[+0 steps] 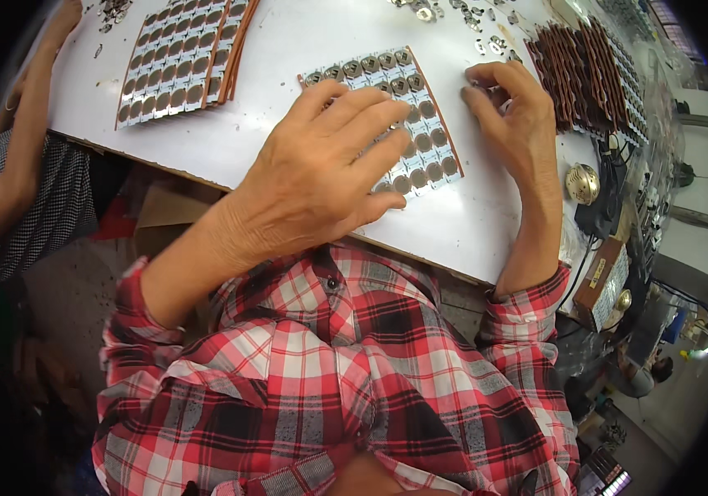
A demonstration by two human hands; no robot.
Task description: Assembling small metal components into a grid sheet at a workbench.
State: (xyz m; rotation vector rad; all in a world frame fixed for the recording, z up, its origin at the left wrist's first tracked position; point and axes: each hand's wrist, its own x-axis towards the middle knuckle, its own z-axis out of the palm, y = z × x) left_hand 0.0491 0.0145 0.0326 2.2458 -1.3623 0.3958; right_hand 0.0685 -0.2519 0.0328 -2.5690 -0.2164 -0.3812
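Note:
A panel point(426, 147) with rows of dark round discs lies on the white table in front of me. Along its far rows, shiny metal pieces point(370, 64) cover the discs. My left hand point(329, 157) is spread open, palm down, over the left and middle of the panel, hiding part of it. Just off the panel's right edge is my right hand point(519, 112), its thumb and forefinger curled together in a pinch. A small dark bit seems to sit between those fingertips, too small to name.
Stacked similar panels point(174, 62) stand at the left, and a dense pile of brown-edged panels point(577, 74) at the right. Small loose metal parts point(494, 41) lie scattered at the far side. A round metal object point(583, 183) is by the right edge. Another person's arm point(35, 107) rests at far left.

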